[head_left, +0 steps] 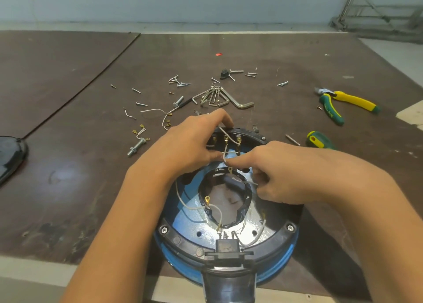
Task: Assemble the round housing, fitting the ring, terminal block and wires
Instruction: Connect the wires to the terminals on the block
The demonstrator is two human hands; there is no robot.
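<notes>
The round blue housing (283, 263) sits at the near edge of the bench (68, 165), at 6 o'clock in my view, with the black ring (174, 236) seated on its rim. At the housing's 12 o'clock my left hand (187, 142) curls over the rim and grips the terminal block (226, 140) between forefinger and thumb. My right hand (281, 174), coming in from 3 o'clock, pinches a white wire (225, 155) just below the block. I judge the step to be seating this wire on its terminal. To do it well I would brace the block firmly, hold the wire close to its brass tip so it cannot buckle, and push straight in without tugging the neighbouring leads.
</notes>
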